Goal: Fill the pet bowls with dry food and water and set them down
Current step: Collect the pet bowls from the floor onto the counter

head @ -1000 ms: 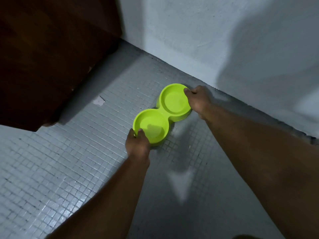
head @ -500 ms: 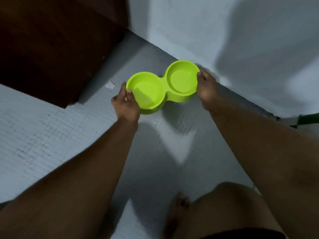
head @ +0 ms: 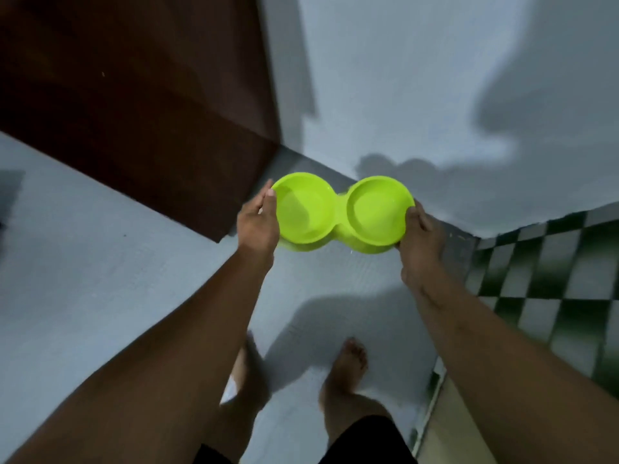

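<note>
Lime plastic double bowl (head: 339,212) — stiff, probably light — left hand (head: 258,226) grips its nine-o'clock end, right hand (head: 419,243) three-o'clock.

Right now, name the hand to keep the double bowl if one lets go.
Right, likely: the right hand has thumb on rim, fingers under the double bowl; the left hand shows less grip.

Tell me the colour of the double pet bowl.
Bright lime green all over: the double pet bowl shows clearly in the head view, its only view.

Lime-green double bowl (head: 341,212); dark brown door (head: 134,95); green-and-white checkered floor (head: 552,279); pale grey wall (head: 402,78).
</note>
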`<control>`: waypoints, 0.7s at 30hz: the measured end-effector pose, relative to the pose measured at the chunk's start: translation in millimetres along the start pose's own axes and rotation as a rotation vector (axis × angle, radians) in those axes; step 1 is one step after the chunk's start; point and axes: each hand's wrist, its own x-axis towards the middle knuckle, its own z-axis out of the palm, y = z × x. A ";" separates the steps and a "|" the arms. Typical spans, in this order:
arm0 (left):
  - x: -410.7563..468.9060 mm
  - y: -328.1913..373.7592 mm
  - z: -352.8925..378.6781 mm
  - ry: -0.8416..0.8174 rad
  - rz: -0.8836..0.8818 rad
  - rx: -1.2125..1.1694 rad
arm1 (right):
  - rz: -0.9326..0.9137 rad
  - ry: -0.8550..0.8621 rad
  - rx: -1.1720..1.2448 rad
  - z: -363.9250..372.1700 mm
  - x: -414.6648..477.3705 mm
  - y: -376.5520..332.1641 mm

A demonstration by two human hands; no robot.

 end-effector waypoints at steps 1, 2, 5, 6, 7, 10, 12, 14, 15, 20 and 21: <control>-7.9 13.9 -6.3 -0.015 0.036 0.028 | -0.039 0.002 -0.013 -4.3 -12.3 -17.1; -13.6 20.6 -13.8 -0.037 0.053 0.046 | -0.073 0.006 -0.038 -6.1 -27.1 -28.8; -21.8 42.8 -27.0 -0.085 0.097 0.046 | -0.167 -0.027 -0.117 -10.7 -58.0 -64.3; -39.3 58.5 -43.4 -0.180 0.122 0.036 | -0.209 0.054 -0.137 -19.7 -95.8 -78.3; -58.7 73.4 -58.8 -0.258 0.158 0.055 | -0.242 0.128 -0.116 -29.9 -130.7 -88.4; -61.2 82.6 -58.6 -0.267 0.164 0.004 | -0.277 0.139 -0.145 -34.8 -148.2 -103.4; -84.1 94.5 -72.9 -0.335 0.167 0.004 | -0.272 0.178 -0.121 -47.3 -184.8 -107.0; -109.0 107.6 -83.6 -0.415 0.194 0.007 | -0.300 0.265 -0.082 -69.5 -227.6 -108.1; -122.0 111.7 -87.5 -0.444 0.189 0.022 | -0.299 0.296 -0.067 -81.4 -246.2 -106.3; -185.8 119.2 -91.6 -0.567 0.184 0.051 | -0.289 0.443 -0.009 -134.7 -323.2 -105.0; -198.6 118.7 -91.4 -0.590 0.187 0.052 | -0.304 0.479 -0.005 -145.9 -336.4 -101.0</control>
